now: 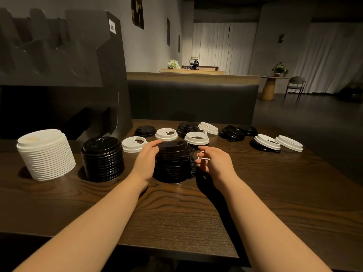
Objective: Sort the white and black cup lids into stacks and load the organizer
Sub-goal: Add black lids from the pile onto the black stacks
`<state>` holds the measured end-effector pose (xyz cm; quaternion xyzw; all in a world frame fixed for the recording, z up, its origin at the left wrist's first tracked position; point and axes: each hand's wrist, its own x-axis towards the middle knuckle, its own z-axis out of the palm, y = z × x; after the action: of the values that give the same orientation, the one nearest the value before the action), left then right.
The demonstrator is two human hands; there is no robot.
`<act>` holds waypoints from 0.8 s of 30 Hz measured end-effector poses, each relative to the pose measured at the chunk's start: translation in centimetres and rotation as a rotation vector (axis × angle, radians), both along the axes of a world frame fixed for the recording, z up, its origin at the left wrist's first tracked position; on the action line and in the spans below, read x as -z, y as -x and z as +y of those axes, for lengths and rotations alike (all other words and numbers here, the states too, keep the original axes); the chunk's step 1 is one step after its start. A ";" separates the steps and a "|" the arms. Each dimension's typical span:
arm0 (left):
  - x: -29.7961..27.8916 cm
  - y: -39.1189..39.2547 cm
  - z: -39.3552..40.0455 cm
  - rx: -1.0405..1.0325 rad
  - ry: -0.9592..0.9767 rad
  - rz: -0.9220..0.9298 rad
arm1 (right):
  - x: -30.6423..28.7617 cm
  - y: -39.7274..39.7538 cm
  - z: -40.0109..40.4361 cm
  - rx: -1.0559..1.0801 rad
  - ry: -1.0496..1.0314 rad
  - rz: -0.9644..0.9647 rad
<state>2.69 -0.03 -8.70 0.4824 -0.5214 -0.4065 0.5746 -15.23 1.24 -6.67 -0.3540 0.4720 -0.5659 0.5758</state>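
At frame centre, the left hand (147, 160) is cupping the black lid stack (173, 161) on the counter (176, 213), fingers curled round it; the right hand (213, 160) is hovering beside it, fingers apart.

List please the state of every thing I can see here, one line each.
White stack: upright, tidy.
Left black stack: upright, untouched.
Middle black stack: uneven, left hand curled on it.
Right hand: beside the stack, contact unclear.
Loose lids: unsorted.
Organizer: contents unclear.
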 end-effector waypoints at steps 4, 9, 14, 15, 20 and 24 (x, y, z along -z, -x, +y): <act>0.2 0.2 0.0 0.046 -0.014 -0.105 | 0.1 0.0 0.1 -0.104 0.033 0.129; 0.2 0.7 0.9 0.106 0.074 -0.257 | 0.4 0.3 0.1 -0.167 0.083 0.171; 0.0 0.7 1.5 0.091 0.094 -0.280 | 1.1 0.2 -0.1 -0.227 0.095 0.294; -0.1 0.7 1.7 0.075 0.099 -0.268 | 1.2 0.1 -0.1 -0.243 0.078 0.305; -0.2 0.7 1.8 0.005 0.116 -0.268 | 0.6 -0.4 0.0 -0.226 -0.050 0.071; -0.3 0.7 2.2 -0.072 0.170 -0.445 | 0.6 -0.2 0.3 -0.270 -0.041 0.112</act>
<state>2.00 2.19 -8.39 0.5284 -0.6500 -0.2242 0.4980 -14.99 1.51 -7.27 -0.4333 0.4628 -0.4529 0.6268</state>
